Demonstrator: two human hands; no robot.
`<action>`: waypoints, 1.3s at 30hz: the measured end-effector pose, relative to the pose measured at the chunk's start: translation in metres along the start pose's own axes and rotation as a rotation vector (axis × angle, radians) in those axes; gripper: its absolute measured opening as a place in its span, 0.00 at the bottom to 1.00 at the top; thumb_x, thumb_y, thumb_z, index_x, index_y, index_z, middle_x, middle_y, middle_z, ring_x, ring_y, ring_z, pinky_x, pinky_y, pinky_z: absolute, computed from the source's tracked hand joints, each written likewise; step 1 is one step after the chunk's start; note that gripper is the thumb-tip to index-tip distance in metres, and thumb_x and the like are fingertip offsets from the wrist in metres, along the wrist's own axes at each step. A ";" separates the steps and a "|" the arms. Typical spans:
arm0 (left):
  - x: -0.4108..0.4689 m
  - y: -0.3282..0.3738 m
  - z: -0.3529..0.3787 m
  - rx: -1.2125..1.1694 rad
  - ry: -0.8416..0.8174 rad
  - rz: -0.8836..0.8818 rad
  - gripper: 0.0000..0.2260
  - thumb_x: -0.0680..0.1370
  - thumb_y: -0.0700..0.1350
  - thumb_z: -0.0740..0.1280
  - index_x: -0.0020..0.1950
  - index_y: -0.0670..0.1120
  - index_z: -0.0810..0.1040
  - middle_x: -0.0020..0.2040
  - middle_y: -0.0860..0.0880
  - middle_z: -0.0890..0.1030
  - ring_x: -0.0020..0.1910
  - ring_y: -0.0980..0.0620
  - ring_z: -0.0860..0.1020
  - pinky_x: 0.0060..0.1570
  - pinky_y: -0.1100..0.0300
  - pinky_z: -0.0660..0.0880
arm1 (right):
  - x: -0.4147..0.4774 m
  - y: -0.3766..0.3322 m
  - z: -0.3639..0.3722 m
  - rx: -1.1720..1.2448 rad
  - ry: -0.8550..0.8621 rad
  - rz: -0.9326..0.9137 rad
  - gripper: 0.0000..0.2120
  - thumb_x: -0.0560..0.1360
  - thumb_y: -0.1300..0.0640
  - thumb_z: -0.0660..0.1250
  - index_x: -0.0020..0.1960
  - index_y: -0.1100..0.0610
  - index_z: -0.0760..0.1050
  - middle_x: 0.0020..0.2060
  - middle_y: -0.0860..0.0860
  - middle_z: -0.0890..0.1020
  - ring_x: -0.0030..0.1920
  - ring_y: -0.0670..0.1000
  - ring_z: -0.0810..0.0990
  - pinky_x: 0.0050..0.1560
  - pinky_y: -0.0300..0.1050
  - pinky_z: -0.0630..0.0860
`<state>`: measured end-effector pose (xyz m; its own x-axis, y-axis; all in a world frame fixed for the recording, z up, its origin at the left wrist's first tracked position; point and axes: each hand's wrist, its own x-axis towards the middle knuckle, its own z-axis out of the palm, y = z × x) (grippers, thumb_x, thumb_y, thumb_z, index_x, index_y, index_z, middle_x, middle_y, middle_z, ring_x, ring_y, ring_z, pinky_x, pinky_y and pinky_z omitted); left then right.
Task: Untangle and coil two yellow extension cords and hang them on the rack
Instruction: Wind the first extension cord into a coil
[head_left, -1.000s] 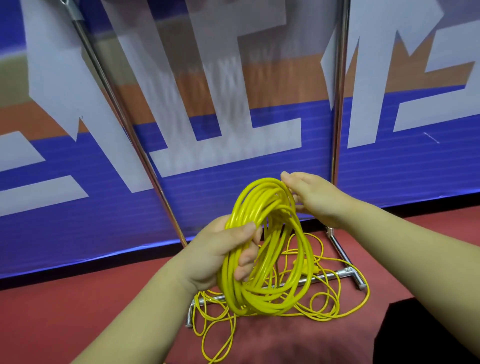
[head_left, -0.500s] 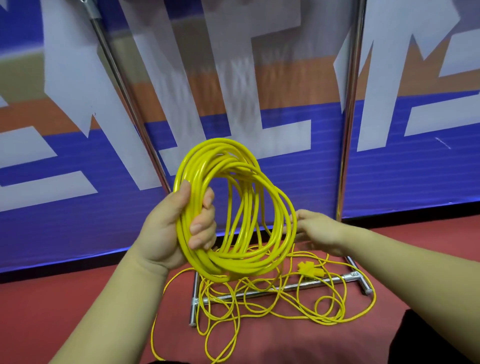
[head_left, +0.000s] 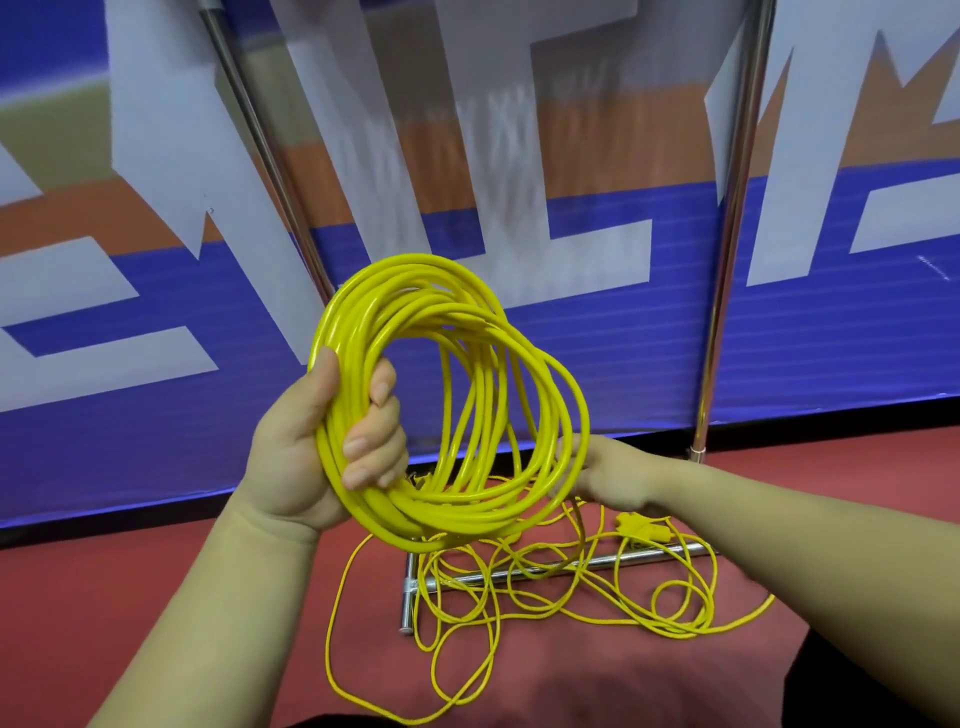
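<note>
Centre frame: left hand grips the coiled yellow extension cord, fingers curled through the loops and thumb across the outside, which keeps the turns bundled. Right hand meets the coil's lower-right edge. Its fingers are blurred behind strands, so grip or mere touch: cannot tell. Probably guiding a turn. Lower frame: loose tangled yellow cord with yellow plug sprawls on the red floor, draped over the chrome rack's base bar. Coiling unfinished, I judge.

Both showing bare: left hand, right hand. Bare forearms running to frame edge. Short plain fingernails showing on left hand.
</note>
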<state>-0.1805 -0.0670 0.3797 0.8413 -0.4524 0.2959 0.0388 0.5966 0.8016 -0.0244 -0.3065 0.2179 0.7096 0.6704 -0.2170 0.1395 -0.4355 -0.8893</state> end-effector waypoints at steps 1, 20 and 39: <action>-0.001 0.000 -0.005 0.017 0.036 0.007 0.18 0.83 0.55 0.61 0.51 0.39 0.73 0.30 0.49 0.71 0.23 0.51 0.70 0.33 0.56 0.72 | 0.000 0.001 -0.001 0.100 0.019 0.008 0.06 0.77 0.66 0.68 0.52 0.66 0.73 0.40 0.56 0.82 0.39 0.47 0.82 0.39 0.42 0.74; 0.014 -0.063 -0.050 0.519 0.870 -0.040 0.11 0.70 0.45 0.73 0.41 0.41 0.73 0.31 0.42 0.72 0.25 0.47 0.71 0.31 0.56 0.71 | -0.042 -0.067 -0.019 0.491 0.036 0.074 0.10 0.75 0.68 0.71 0.48 0.56 0.75 0.42 0.55 0.84 0.42 0.51 0.83 0.40 0.41 0.81; 0.040 -0.098 -0.020 0.578 0.773 -0.283 0.22 0.63 0.46 0.81 0.52 0.41 0.82 0.37 0.37 0.81 0.28 0.47 0.76 0.36 0.53 0.75 | -0.054 -0.102 -0.017 0.936 0.286 0.160 0.07 0.74 0.64 0.73 0.49 0.58 0.78 0.36 0.52 0.86 0.36 0.46 0.86 0.35 0.39 0.82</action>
<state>-0.1401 -0.1299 0.3027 0.9686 0.1493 -0.1989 0.1969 0.0277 0.9800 -0.0652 -0.3082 0.3275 0.8297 0.4213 -0.3662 -0.4867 0.2248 -0.8441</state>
